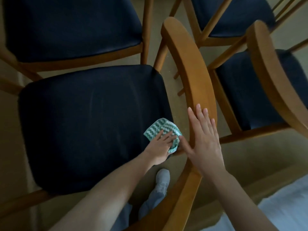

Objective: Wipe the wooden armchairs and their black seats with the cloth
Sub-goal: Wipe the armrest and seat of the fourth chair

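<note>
**Asker:** What does the head view look down on?

**Describer:** A wooden armchair [188, 189] seen from above, with a wide black seat [93, 127] filling the middle and left of the view. Its curved wooden armrest [191, 67] runs from the top centre down the seat's right side.

**Asker:** Where is the cloth?

**Describer:** The cloth [160, 129], with green and white zigzag stripes, lies bunched on the seat's right edge, just beside the armrest. The person's left hand [160, 147] rests on top of it. The fingers are fairly straight and spread, pressing the cloth down onto the seat rather than closing round it. The thumb is hidden.

**Asker:** And the other hand?

**Describer:** The right hand [205, 139] is held flat, palm down, fingers straight and slightly apart, and it holds nothing. It lies over the lower stretch of the armrest, but it cannot be told whether the palm touches the wood. Its thumb points towards the cloth, close to it.

**Asker:** What surrounds the chair?

**Describer:** Three similar chairs with dark seats stand nearby: one at upper left [70, 27], one at upper right [233, 15] and one at right [260, 90]. Below the seat, a foot in a grey sock [163, 177] stands on the beige floor [250, 160]. Pale fabric [286, 205] fills the bottom right corner
</note>
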The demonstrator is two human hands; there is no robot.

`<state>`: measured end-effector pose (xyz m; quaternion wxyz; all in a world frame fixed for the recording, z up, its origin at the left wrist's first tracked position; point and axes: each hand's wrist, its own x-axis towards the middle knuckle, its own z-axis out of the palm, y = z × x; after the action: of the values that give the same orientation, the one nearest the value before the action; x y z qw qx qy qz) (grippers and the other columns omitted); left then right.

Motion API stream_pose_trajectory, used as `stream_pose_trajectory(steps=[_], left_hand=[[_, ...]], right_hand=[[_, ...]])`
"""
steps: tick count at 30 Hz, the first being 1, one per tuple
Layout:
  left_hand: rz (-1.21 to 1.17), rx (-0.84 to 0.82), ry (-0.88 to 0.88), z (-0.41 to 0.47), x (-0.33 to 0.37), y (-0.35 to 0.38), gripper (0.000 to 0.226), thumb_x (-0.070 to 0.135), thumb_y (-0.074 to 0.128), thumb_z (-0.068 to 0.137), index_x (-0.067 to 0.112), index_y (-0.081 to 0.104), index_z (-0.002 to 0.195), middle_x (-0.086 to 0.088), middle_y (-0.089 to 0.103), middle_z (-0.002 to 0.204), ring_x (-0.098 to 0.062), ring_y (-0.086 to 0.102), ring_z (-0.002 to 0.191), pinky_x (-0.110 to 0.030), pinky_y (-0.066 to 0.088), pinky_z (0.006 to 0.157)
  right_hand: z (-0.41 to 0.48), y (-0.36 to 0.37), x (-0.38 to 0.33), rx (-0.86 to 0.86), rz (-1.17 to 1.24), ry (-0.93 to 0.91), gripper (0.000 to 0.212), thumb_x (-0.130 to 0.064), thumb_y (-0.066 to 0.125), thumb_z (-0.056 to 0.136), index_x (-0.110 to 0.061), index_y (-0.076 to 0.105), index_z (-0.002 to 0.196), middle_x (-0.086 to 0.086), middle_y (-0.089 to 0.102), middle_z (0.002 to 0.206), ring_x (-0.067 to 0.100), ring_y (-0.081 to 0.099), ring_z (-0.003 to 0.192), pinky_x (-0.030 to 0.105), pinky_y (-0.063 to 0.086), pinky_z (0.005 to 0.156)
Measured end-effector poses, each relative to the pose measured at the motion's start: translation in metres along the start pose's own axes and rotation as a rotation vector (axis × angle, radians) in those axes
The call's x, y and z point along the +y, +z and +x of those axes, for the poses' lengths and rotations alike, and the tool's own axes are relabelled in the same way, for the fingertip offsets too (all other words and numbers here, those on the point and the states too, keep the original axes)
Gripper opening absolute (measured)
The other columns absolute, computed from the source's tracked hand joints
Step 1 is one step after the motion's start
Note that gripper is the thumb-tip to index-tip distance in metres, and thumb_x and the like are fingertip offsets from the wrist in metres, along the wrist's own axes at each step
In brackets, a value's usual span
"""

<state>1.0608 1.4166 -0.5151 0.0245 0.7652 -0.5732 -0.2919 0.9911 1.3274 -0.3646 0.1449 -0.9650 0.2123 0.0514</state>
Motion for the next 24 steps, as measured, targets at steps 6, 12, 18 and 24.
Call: stream_pose_trajectory(steps=[6, 12, 18, 24], left_hand=[[0.078, -0.007, 0.035, -0.03, 0.001, 0.002, 0.055, 0.025, 0.036, 0.1, 0.014, 0.016, 0.15, 0.0, -0.005, 0.159, -0.019, -0.013, 0.145, -0.039, -0.018, 0.112], [0.191, -0.107, 0.158, -0.07, 0.0, 0.019, 0.05, 0.021, 0.036, 0.1, 0.012, 0.025, 0.147, -0.002, -0.008, 0.159, -0.021, -0.016, 0.144, -0.041, -0.021, 0.108], [0.177, -0.185, 0.232, -0.093, -0.01, 0.029, 0.041, 0.017, 0.035, 0.099, 0.006, 0.045, 0.137, -0.002, 0.005, 0.159, -0.019, -0.01, 0.145, -0.041, -0.02, 0.11], [-0.037, -0.24, 0.181, -0.104, -0.015, 0.022, 0.043, 0.028, 0.037, 0.1, 0.006, 0.048, 0.134, -0.006, 0.038, 0.148, -0.019, 0.022, 0.141, -0.038, 0.005, 0.116]], right_hand=[[-0.026, 0.009, -0.006, 0.032, 0.03, 0.036, 0.076, -0.036, 0.056, 0.092, -0.027, 0.003, 0.146, -0.004, 0.0, 0.156, 0.013, -0.007, 0.144, 0.035, -0.001, 0.116], [-0.03, 0.01, -0.011, 0.046, 0.011, 0.031, 0.07, -0.038, 0.049, 0.093, -0.024, 0.007, 0.147, -0.002, 0.004, 0.156, 0.014, -0.004, 0.145, 0.04, 0.004, 0.117], [-0.029, 0.011, -0.009, 0.029, 0.018, 0.011, 0.067, -0.047, 0.03, 0.089, -0.026, 0.007, 0.148, -0.002, 0.007, 0.156, 0.013, -0.004, 0.145, 0.032, -0.001, 0.117], [-0.016, 0.0, -0.005, 0.022, 0.027, -0.007, 0.065, -0.048, 0.028, 0.09, -0.026, 0.01, 0.148, -0.003, 0.006, 0.156, 0.011, -0.004, 0.145, 0.034, 0.0, 0.118]])
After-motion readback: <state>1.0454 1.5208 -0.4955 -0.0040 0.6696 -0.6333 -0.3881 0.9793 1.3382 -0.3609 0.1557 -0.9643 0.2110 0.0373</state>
